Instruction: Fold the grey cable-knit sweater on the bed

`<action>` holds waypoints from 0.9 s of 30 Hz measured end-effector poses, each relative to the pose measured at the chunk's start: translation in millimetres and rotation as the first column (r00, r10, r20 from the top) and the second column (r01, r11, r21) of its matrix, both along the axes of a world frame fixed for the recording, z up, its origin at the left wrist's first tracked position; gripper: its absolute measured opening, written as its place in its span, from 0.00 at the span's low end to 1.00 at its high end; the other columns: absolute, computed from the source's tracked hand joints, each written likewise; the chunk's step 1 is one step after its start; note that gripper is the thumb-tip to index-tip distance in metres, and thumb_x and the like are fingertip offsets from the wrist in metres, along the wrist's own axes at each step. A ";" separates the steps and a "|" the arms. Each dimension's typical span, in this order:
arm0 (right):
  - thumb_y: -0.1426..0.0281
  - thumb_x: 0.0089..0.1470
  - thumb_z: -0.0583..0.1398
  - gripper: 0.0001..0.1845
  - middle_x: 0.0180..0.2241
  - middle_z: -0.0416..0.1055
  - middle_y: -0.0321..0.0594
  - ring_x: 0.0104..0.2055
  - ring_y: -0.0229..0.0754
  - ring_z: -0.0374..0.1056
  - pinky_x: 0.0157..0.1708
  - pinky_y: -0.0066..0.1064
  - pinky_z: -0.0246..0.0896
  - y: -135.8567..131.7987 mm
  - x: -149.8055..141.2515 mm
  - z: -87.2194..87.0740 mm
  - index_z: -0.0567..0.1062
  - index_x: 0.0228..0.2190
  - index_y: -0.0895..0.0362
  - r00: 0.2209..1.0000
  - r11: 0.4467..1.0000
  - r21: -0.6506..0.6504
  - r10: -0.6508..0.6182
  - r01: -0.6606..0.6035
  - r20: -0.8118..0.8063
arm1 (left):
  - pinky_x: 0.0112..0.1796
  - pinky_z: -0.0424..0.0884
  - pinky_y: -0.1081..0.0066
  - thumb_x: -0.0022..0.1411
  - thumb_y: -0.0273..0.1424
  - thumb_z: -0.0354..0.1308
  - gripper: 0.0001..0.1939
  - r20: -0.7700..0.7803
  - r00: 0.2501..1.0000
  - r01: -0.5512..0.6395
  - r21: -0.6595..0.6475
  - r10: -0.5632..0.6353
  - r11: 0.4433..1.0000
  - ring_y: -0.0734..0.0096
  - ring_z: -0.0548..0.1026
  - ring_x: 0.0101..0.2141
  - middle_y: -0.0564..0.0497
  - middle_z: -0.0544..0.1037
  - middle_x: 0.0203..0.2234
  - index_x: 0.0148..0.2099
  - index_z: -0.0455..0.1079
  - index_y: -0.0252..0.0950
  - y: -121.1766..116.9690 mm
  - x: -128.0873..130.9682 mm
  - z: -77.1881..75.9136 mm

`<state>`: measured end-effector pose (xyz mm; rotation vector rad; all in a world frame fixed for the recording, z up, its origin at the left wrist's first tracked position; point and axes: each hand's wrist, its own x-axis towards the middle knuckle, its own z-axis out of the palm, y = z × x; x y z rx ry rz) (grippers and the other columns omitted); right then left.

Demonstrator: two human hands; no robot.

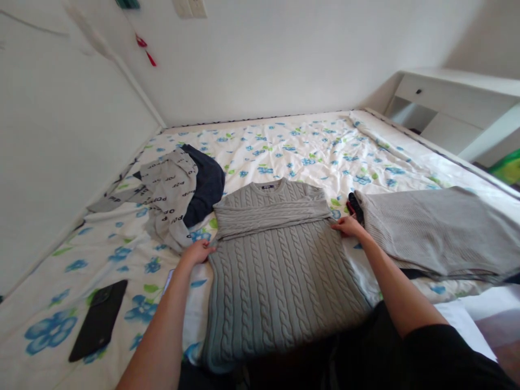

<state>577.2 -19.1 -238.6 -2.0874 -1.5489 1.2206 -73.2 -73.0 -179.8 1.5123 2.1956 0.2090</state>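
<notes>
Head view: a grey cable-knit sweater (280,287) is laid flat in the middle of a bed with a blue-flowered sheet (309,157), collar at the far end. Its upper part looks folded across the chest in a band, sleeves apparently tucked in, while the long lower body lies unfolded toward the near side. A ribbed grey sweater (439,233) is seen folded on the right. A grey garment printed with "POP" (170,189) and a navy garment (207,184) are heaped unfolded on the far left. The left hand (197,252) is rested on the cable-knit's left edge, though whether the knit is pinched can't be told. The right hand (347,226) is held open at its right edge, nothing grasped. A black phone (98,319) is lying near left, and a dark object with red on it (355,208) is just past the right hand. For containers, a white drawer unit (447,103) stands far right, its drawer shut and contents hidden.
</notes>
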 end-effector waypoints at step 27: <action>0.68 0.70 0.65 0.12 0.50 0.87 0.54 0.53 0.57 0.83 0.62 0.45 0.74 5.4 -48.8 4.6 0.90 0.46 0.56 0.977 0.777 0.629 -0.119 -0.019 0.176 | 0.39 0.68 0.63 0.83 0.40 0.52 0.21 -0.450 0.888 0.180 0.155 -0.093 0.971 0.48 0.85 0.41 0.37 0.90 0.42 0.57 0.86 0.40 -7.1 94.7 26.8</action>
